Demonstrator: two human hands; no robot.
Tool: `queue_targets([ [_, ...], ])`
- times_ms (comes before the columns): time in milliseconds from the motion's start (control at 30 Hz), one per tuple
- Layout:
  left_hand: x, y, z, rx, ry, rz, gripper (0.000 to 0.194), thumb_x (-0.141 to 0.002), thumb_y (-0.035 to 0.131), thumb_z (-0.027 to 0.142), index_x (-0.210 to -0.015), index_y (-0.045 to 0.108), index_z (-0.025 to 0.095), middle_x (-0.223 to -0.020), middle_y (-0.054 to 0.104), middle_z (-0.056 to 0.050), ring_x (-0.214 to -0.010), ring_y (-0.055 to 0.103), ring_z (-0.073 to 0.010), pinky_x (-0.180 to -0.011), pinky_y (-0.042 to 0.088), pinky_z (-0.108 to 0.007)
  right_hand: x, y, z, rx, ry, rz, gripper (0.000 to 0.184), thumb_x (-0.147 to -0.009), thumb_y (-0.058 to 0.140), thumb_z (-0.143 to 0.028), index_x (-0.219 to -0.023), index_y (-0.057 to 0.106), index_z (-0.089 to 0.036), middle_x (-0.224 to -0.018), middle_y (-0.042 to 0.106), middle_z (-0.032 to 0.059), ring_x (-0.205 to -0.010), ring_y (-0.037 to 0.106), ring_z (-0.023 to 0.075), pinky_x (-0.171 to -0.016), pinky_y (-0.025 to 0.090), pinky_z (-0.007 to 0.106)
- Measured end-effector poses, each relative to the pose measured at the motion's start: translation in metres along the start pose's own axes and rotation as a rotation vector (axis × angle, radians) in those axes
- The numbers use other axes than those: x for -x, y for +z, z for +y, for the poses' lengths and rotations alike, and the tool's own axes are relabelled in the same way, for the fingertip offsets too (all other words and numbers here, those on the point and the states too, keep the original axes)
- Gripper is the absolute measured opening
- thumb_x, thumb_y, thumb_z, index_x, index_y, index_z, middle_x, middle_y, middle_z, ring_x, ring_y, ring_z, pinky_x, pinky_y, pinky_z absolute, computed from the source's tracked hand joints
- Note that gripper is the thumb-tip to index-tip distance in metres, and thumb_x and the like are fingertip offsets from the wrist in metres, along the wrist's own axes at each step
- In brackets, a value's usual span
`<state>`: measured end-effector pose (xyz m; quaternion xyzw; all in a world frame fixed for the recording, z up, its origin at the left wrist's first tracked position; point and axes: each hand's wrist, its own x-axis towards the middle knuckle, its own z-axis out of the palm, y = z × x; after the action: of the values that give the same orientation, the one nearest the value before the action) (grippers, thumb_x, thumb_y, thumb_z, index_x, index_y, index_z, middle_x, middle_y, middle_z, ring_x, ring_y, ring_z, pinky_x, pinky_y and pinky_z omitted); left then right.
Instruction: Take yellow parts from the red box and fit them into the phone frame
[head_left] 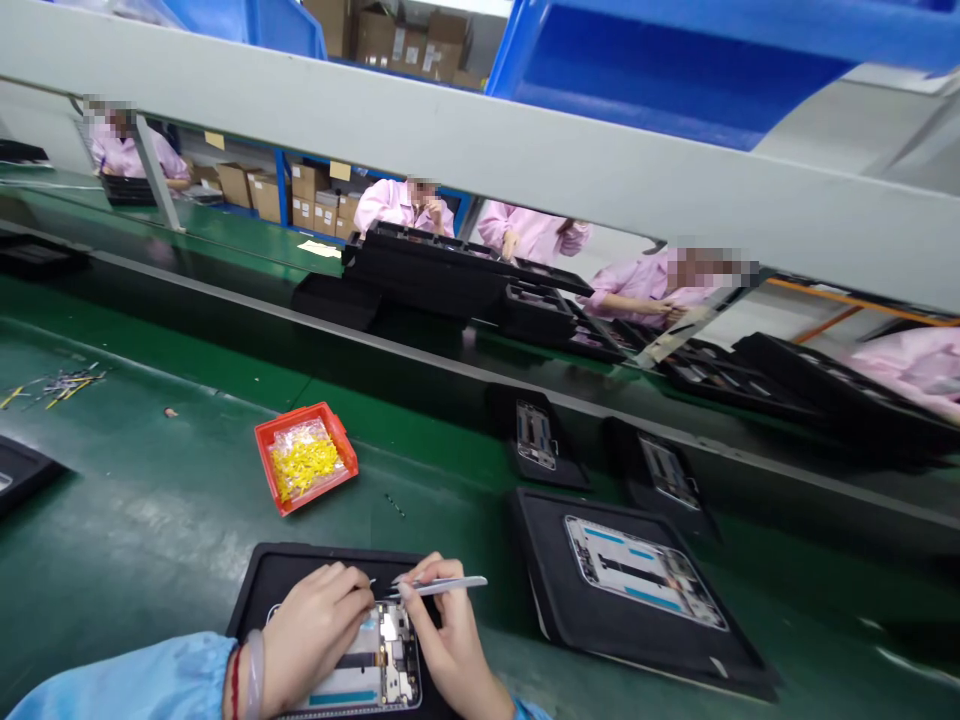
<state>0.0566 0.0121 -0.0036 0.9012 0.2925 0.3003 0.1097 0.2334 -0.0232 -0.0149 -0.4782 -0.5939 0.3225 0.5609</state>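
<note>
An opened phone (364, 676) lies in a black foam tray (262, 572) on the bench close to me. Its inside faces up, with metal plates, a dark flex strip and blue adhesive strips showing. Over the phone's upper left part is my left hand (319, 625), fingers curled and pressed together near its far edge. A small pale tip shows at those fingertips, too small to name. My right hand (454, 635) pinches silver tweezers (457, 585) above the phone's far right corner. The tweezer points reach toward my left fingertips. What they touch is hidden.
A red bin (349, 462) of small yellow pieces stands beyond the tray. To the right lies another black tray (555, 590) with an opened phone (645, 570). A dark conveyor (420, 385) with more trays crosses behind. Several people in pink sit opposite, below a shelf beam (450, 130).
</note>
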Motion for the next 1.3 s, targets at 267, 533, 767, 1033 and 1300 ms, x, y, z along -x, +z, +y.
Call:
queue_targets([
  [267, 0.0069, -0.0037, 0.0013, 0.12, -0.093, 0.036, 0.019, -0.084, 0.04, 0.008, -0.088, 0.054, 0.02, -0.089, 0.063, -0.003, -0.075, 0.063, -0.0143, -0.069, 0.053, -0.022, 0.0006, 0.0084, -0.0034, 0.012, 0.044, 0.038, 0.012, -0.094, 0.052, -0.034, -0.088, 0.049, -0.024, -0.08, 0.053, 0.0009, -0.072, 0.06, 0.0166, -0.066, 0.05, 0.028],
  [533, 0.0054, -0.0051, -0.0025, 0.204, -0.217, 0.0, 0.017, -0.079, 0.041, 0.008, -0.075, 0.052, 0.02, -0.083, 0.059, -0.003, -0.069, 0.063, -0.0131, -0.065, 0.054, -0.02, 0.0008, 0.0074, -0.005, 0.052, 0.01, -0.044, 0.013, -0.094, 0.052, -0.034, -0.087, 0.051, -0.023, -0.08, 0.058, 0.0029, -0.075, 0.061, 0.0173, -0.068, 0.052, 0.029],
  [767, 0.0066, -0.0051, -0.0013, 0.147, -0.172, 0.024, 0.025, -0.089, 0.034, 0.009, -0.077, 0.053, 0.019, -0.08, 0.059, -0.003, -0.069, 0.063, -0.0127, -0.065, 0.054, -0.019, 0.001, 0.0096, -0.0026, 0.096, 0.021, -0.036, 0.015, -0.093, 0.053, -0.036, -0.087, 0.051, -0.022, -0.08, 0.059, 0.0033, -0.075, 0.063, 0.0179, -0.068, 0.052, 0.029],
  [1033, 0.008, -0.0036, -0.0002, 0.07, -0.147, -0.001, 0.033, -0.094, 0.027, 0.011, -0.077, 0.054, 0.018, -0.08, 0.06, -0.003, -0.068, 0.062, -0.0132, -0.063, 0.053, -0.02, -0.0024, 0.0106, -0.009, 0.097, 0.019, -0.052, 0.019, -0.094, 0.051, -0.041, -0.087, 0.052, -0.023, -0.078, 0.061, 0.0029, -0.074, 0.064, 0.0177, -0.067, 0.053, 0.028],
  [1300, 0.0057, -0.0076, -0.0046, 0.019, -0.122, -0.006, 0.024, -0.088, 0.037, 0.008, -0.075, 0.055, 0.019, -0.083, 0.059, -0.004, -0.069, 0.061, -0.0138, -0.062, 0.052, -0.021, -0.0019, 0.0107, -0.0052, 0.104, 0.066, -0.084, 0.017, -0.09, 0.057, -0.037, -0.084, 0.056, -0.021, -0.076, 0.066, 0.004, -0.072, 0.066, 0.0185, -0.065, 0.053, 0.028],
])
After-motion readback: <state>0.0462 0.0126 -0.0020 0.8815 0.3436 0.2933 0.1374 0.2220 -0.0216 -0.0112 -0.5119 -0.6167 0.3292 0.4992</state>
